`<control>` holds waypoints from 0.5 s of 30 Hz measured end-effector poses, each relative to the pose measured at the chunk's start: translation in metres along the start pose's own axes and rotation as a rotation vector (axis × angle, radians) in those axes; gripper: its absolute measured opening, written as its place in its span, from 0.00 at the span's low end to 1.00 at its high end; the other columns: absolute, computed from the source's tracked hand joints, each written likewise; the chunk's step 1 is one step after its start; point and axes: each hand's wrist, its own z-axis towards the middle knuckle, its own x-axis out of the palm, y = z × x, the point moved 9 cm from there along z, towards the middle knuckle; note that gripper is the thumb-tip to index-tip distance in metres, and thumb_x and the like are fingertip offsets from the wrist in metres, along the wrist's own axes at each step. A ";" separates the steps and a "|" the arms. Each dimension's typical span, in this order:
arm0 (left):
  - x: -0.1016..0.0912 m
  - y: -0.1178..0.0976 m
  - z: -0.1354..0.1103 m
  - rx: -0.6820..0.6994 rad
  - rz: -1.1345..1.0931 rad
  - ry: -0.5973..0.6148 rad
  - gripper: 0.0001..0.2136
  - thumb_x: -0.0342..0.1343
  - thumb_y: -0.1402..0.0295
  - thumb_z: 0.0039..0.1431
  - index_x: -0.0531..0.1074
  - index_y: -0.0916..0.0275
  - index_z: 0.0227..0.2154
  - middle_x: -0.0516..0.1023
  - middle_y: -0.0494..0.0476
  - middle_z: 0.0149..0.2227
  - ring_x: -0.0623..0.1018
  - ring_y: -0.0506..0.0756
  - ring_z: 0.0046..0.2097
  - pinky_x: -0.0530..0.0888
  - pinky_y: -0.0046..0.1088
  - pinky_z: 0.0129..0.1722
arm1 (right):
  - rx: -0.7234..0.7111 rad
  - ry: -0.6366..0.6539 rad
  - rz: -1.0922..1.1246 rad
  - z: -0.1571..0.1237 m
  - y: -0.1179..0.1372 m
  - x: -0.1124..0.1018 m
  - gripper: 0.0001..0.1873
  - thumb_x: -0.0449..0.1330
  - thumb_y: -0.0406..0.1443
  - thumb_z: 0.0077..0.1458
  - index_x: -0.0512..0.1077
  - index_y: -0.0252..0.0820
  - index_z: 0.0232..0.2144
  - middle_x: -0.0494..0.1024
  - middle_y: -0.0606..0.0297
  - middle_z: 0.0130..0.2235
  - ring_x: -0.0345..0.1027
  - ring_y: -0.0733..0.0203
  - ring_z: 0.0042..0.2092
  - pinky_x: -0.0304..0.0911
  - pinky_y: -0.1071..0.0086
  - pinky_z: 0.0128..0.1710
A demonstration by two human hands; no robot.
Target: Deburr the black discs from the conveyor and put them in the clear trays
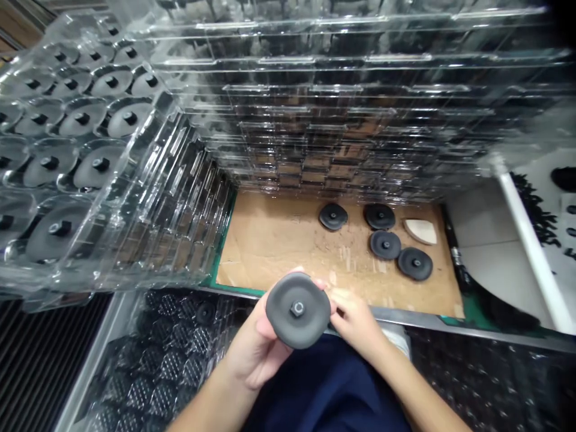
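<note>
While the left hand (pixel 258 360) supports a dark disc (pixel 283 321) from beneath, its fingers curled about the rim, the right hand (pixel 357 321) lies just beside the disc's right edge, fingers bent; whether these also grip it cannot be told. The disc lies in front of the wearer's navy garment (pixel 337 384), its hollowed face turned to the viewer. A short faceted hub (pixel 297 308) rises at the center, ending in a paler ring; any marking there is too small to read.

Beyond both hands lies a brown cardboard sheet (pixel 279 240), its surface scuffed with pale streaks. Ahead of the right hand, four loose discs (pixel 414 264) of similar form rest hub upward on the cardboard, near a pale wedge-shaped piece (pixel 422 231). Farther ahead of the hands stands a tall stack of clear trays (pixel 315 114). To the left of the left hand, a second stack (pixel 153 198) carries similar discs in rounded pockets of its top tray. Well to the right of the right hand, past a white bar (pixel 531 240), a pale surface (pixel 546 186) bears black shapes; whether they include lettering cannot be made out.
</note>
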 end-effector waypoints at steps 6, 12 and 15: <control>0.018 -0.001 -0.001 0.043 0.019 0.152 0.24 0.70 0.63 0.42 0.75 0.58 0.45 0.81 0.54 0.44 0.79 0.56 0.46 0.72 0.28 0.50 | -0.055 -0.285 -0.035 0.010 0.068 -0.069 0.14 0.54 0.34 0.61 0.72 0.47 0.48 0.79 0.63 0.46 0.73 0.59 0.43 0.67 0.69 0.37; 0.000 0.003 -0.003 0.084 0.159 0.075 0.31 0.70 0.56 0.38 0.74 0.58 0.48 0.79 0.57 0.48 0.74 0.60 0.53 0.69 0.32 0.55 | -0.458 0.002 -0.210 0.017 0.153 -0.051 0.17 0.48 0.27 0.62 0.76 0.42 0.40 0.76 0.66 0.28 0.65 0.64 0.29 0.55 0.68 0.30; -0.011 0.009 -0.002 0.044 0.165 -0.022 0.32 0.72 0.53 0.31 0.77 0.58 0.44 0.80 0.57 0.45 0.74 0.63 0.52 0.70 0.37 0.55 | -0.439 -0.012 -0.342 0.023 0.154 -0.042 0.16 0.48 0.27 0.62 0.76 0.39 0.39 0.74 0.66 0.27 0.61 0.63 0.28 0.51 0.66 0.30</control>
